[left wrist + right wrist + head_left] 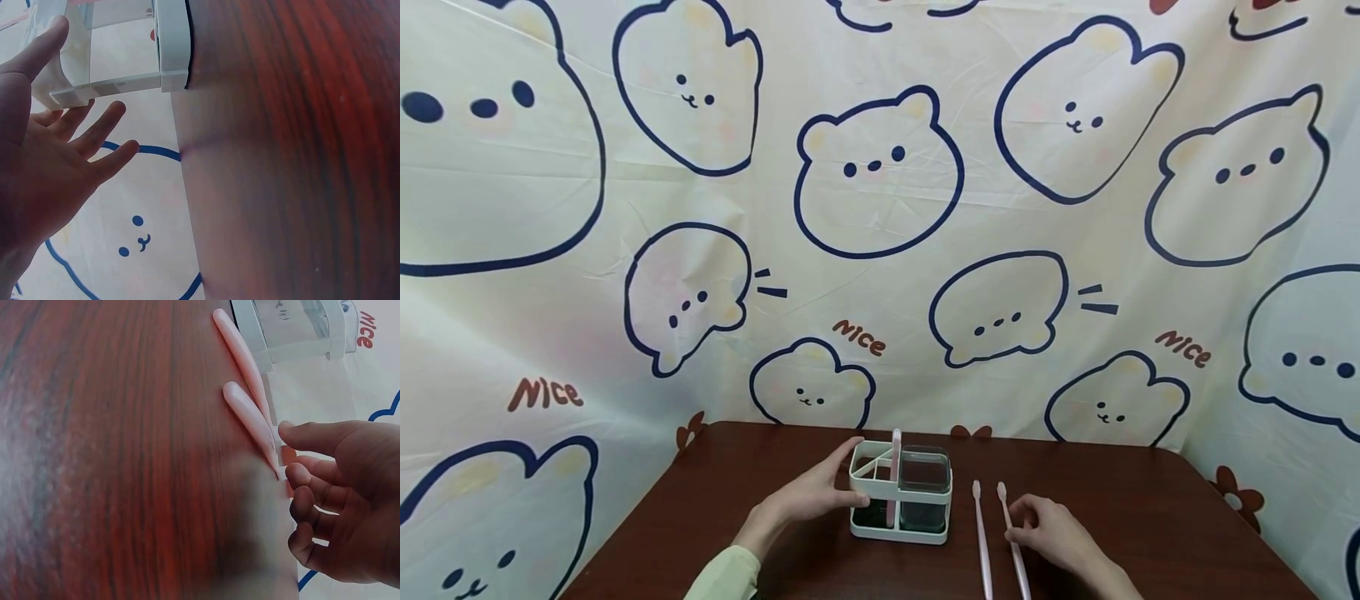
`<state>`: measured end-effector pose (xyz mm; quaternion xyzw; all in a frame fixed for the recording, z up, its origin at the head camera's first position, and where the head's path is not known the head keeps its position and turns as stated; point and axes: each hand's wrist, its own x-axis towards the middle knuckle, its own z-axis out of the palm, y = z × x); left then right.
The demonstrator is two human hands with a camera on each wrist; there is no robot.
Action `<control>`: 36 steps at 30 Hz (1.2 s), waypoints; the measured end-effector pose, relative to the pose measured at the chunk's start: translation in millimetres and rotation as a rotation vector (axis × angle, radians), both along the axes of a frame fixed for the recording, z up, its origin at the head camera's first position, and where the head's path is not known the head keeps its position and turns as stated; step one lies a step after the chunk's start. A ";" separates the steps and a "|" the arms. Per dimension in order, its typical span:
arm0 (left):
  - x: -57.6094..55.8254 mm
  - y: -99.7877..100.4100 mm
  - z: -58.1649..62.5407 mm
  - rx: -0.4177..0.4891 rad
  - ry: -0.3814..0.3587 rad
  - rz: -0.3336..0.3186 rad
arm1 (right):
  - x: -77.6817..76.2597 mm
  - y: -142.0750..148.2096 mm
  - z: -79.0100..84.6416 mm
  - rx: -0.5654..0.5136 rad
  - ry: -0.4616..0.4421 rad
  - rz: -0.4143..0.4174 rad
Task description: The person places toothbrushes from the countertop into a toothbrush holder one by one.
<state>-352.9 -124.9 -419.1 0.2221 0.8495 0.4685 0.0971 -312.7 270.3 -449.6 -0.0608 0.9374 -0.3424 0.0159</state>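
Note:
A white toothbrush holder (pixel 917 497) with divided slots, a centre handle and a see-through cup stands on the table. My left hand (pixel 808 497) grips its left side, thumb at the front and index finger toward the back; the other fingers spread out below in the left wrist view. Two pale pink toothbrushes lie side by side to its right, the nearer toothbrush (pixel 981 542) and the farther toothbrush (pixel 1018 562), heads pointing away. My right hand (pixel 1056 533) is at the farther one's neck, fingers bent, with a gap showing between thumb and index fingertips in the right wrist view.
The dark brown wooden table (pixel 1120 492) runs back to a white curtain (pixel 880 208) printed with bear outlines. This curtain also rises along the left and right sides.

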 end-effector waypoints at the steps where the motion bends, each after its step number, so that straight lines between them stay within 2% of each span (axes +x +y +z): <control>1: -0.2 0.1 0.1 0.001 -0.001 0.000 | -0.2 0.5 -0.4 0.003 -0.008 -0.003; 8: -1.6 0.4 -0.1 0.000 -0.006 -0.004 | 0.2 1.5 -2.2 0.013 -0.045 -0.043; 20: -1.6 0.3 -0.9 -0.001 -0.002 -0.007 | 5.9 -2.3 0.2 -0.009 -0.122 -0.001; 29: -0.2 1.1 -0.3 -0.004 -0.007 -0.004 | 7.4 -9.4 0.7 -0.058 -0.171 -0.065; 36: -1.2 0.2 -1.6 -0.010 0.003 -0.001 | 8.6 -15.3 1.9 -0.071 -0.154 -0.095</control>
